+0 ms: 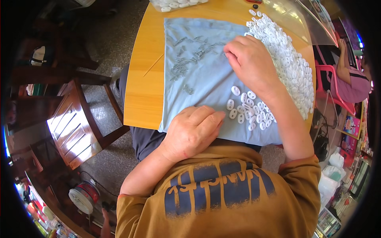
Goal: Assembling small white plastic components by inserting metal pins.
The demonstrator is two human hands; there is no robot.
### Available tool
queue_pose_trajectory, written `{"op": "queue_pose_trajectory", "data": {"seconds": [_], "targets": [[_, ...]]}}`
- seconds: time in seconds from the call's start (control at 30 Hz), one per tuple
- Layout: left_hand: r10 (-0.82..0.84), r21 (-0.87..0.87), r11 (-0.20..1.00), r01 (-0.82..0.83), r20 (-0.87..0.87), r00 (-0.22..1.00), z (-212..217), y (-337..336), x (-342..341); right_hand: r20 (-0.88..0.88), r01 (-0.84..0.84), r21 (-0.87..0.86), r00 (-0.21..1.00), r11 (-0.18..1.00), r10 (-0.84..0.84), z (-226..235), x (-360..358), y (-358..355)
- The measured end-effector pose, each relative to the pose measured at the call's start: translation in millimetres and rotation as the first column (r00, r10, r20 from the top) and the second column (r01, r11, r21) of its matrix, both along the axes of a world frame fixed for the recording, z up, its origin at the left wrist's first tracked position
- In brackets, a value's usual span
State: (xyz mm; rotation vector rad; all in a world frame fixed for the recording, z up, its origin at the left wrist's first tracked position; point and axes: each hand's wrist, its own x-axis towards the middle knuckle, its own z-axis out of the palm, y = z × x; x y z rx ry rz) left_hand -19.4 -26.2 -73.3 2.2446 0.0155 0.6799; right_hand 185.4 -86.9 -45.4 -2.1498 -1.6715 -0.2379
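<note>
A: Head view logged, largest item first. A wooden table (145, 79) is covered by a light blue cloth (206, 83). A large heap of white oval parts (295, 65) is piled along the cloth's right side, and a loose cluster of the same parts (248, 109) lies near the front edge. Small metal pins (190, 53) are scattered over the cloth's upper left.

B: Hands?

A: The left hand (192, 133) is laid flat on the cloth's near edge, fingers loosely curled, nothing seen to be held. The right hand (250, 63) is pressed palm down between the pins and the heap, fingers bent under. Whether a pin or a part is pinched beneath cannot be told.

B: Risks noted?

A: Judged only. The heap is banked close to the table's right rim, so parts could be knocked off by a sweep of the right forearm. The cloth could be dragged by the left hand, and pins rolled into the white parts or off the edge.
</note>
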Motion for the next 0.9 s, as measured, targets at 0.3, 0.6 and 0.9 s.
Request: {"op": "queue_pose_trajectory", "data": {"seconds": [0.3,0.6,0.9], "targets": [[-0.010,0.017,1.000,0.010,0.009,1.000,-1,1,-1,0.008,-0.016,-0.047,1.000,0.999,0.016,2,0,-1],[-0.013,-0.001,1.000,0.013,0.017,1.000,-4,3,-2,0.155,-0.058,-0.076,0.985,0.995,0.069,-2,3,7],[-0.019,0.008,1.000,0.019,0.022,1.000,-5,3,-1,0.275,-0.132,0.008,0.953,0.991,0.125,-11,8,6]]}}
